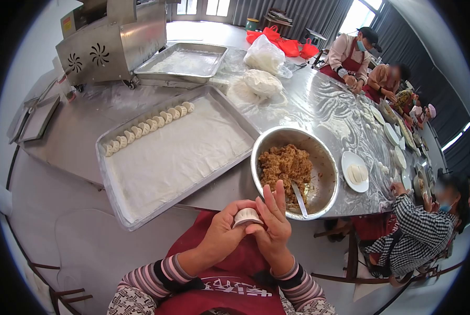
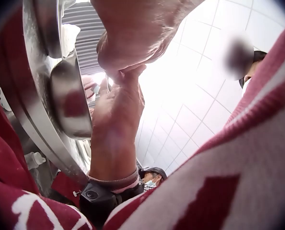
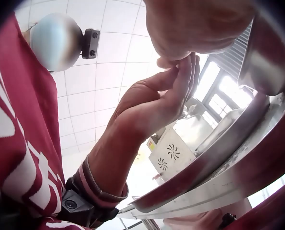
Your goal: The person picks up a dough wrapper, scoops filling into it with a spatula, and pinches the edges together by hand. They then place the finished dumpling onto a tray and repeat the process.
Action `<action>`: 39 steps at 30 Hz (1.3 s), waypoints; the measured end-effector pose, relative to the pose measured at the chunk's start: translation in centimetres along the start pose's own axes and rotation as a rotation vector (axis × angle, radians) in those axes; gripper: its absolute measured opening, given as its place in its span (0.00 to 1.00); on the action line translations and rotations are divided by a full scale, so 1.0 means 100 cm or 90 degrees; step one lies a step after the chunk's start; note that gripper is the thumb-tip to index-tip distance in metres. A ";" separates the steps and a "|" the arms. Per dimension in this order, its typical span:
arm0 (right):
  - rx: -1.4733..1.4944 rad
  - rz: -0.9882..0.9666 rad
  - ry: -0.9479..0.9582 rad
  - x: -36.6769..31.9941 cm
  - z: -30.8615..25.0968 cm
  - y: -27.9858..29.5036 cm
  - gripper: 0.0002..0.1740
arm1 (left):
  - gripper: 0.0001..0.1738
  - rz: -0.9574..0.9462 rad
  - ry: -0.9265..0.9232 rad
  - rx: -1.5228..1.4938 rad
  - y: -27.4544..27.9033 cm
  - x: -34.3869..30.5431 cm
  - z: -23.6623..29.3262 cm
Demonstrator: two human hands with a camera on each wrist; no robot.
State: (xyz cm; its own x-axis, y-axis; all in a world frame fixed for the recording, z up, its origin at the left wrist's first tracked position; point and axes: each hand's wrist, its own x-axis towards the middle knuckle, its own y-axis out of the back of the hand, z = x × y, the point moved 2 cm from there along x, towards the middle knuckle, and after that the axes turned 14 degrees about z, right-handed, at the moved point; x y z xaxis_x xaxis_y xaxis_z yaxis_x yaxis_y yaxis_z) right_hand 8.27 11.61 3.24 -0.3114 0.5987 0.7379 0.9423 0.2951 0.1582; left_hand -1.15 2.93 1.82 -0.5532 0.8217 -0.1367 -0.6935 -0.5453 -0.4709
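In the head view, a pale dumpling (image 1: 247, 216) with a pleated edge sits between my two hands, above the apron. My left hand (image 1: 220, 228) grips it from the left, fingers curled round it. From the other side, my right hand (image 1: 273, 226) pinches it with the thumb at its lower edge, while other fingers point upward. Both wrist views show the hands meeting, with the dumpling mostly hidden behind them. Just beyond the right hand stands a steel bowl (image 1: 331, 195) of brown filling (image 1: 284, 165), a spoon (image 1: 299, 199) leaning in it.
A floured tray (image 1: 182, 173) carries a row of dumplings (image 1: 151, 126) along its far side. Behind are dough (image 1: 262, 83), another tray (image 1: 185, 60) and a steel machine (image 1: 109, 52). A white plate (image 1: 355, 171) holds dough pieces. Other people work along the table's right.
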 end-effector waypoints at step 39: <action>0.136 -0.139 -0.106 0.009 0.000 -0.005 0.12 | 0.35 -0.138 0.234 -0.316 0.018 -0.003 0.009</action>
State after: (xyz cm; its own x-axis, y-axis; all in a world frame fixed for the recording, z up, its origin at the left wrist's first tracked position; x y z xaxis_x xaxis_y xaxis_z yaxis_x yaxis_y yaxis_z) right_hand 7.47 12.00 3.84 -0.5354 0.6126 0.5814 0.8095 0.5687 0.1462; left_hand -2.63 1.58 1.80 -0.1695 0.9556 -0.2409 -0.4269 -0.2915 -0.8561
